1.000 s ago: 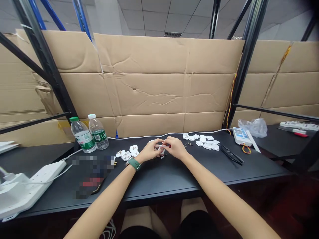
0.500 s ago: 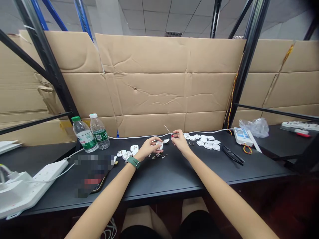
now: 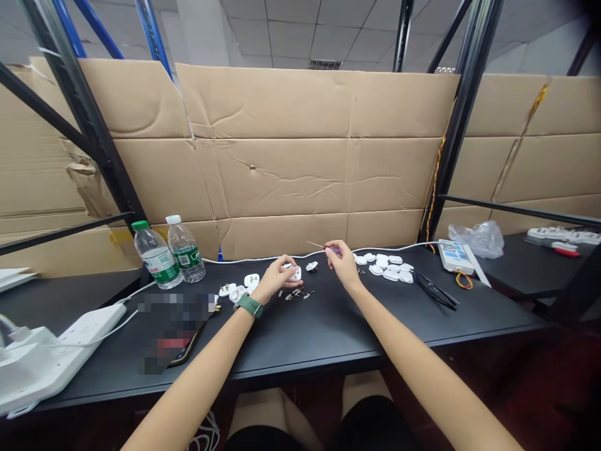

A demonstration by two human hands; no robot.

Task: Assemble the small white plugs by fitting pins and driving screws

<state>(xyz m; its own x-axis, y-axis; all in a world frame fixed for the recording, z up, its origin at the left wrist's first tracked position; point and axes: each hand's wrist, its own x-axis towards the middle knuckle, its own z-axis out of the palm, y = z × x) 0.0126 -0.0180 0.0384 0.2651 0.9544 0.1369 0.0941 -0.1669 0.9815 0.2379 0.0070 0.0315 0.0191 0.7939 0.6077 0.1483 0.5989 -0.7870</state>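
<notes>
My left hand [image 3: 280,275], with a green watch band on its wrist, is closed on a white plug part [image 3: 295,273]. In my right hand [image 3: 342,258] is a thin screwdriver [image 3: 315,244], its shaft pointing left above the table and apart from the plug part. Another white plug piece [image 3: 312,267] with prongs lies between the hands. Small metal parts [image 3: 295,294] are scattered just in front of my left hand. Several white plug parts [image 3: 238,293] lie left of that hand. Several white covers [image 3: 390,274] are grouped right of my right hand.
Two water bottles [image 3: 159,263] stand at the back left, near a white power strip [image 3: 89,332]. Black glasses or a similar tool [image 3: 436,291] lie at right, by a white meter-like box [image 3: 454,257] and a plastic bag [image 3: 479,239]. A cardboard wall [image 3: 291,181] closes off the back.
The screwdriver has swung from a steeper tilt to nearly level. My left hand has shifted slightly left with the plug part, turning it a little.
</notes>
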